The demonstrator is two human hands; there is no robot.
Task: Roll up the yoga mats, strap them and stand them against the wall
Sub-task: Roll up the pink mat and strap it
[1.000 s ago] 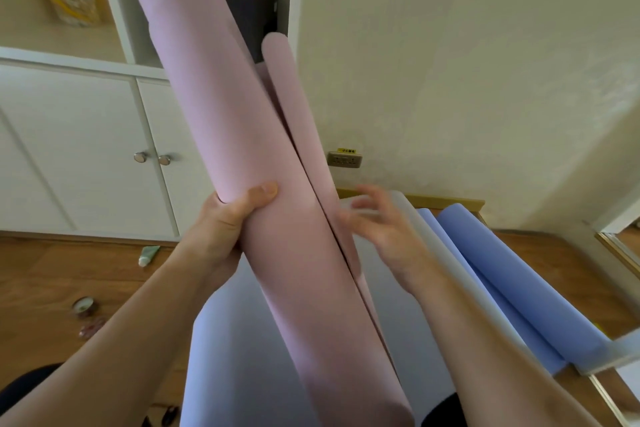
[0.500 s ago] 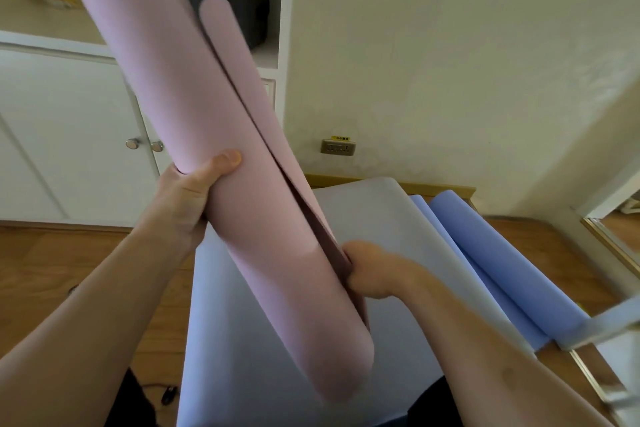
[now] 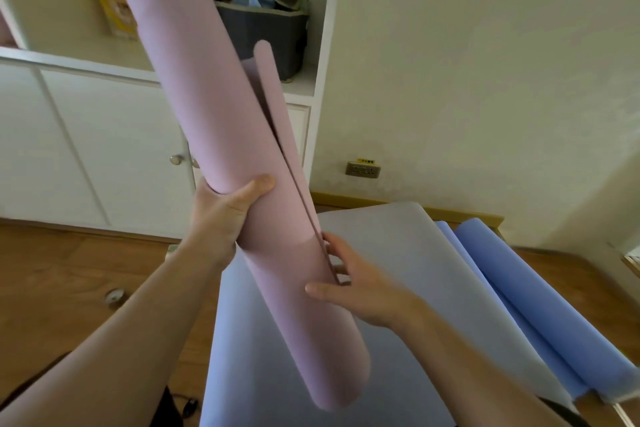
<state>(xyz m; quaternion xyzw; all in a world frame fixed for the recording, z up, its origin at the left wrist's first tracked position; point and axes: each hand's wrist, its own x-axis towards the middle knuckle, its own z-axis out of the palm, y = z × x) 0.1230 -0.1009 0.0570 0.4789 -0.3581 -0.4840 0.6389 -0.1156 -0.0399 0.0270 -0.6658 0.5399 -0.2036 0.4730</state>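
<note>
We hold the rolled pink mat (image 3: 221,149) tilted in the air.

Our left hand (image 3: 221,211) grips the roll at its middle, thumb across the front; our right hand (image 3: 360,284) pinches the loose flap lower down. Below lies a grey mat (image 3: 398,253), a blue mat (image 3: 540,305) at its right.

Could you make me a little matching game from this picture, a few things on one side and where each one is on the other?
Things:
1. pink mat
2. grey mat
3. blue mat
4. dark bin

Places:
A. on the open shelf
B. rolled, on the floor at the right
C. held in both hands
D. spread flat below the hands

Pairs: 1-C, 2-D, 3-B, 4-A. The left hand grips the pink roll; the right hand holds its loose edge.
</note>
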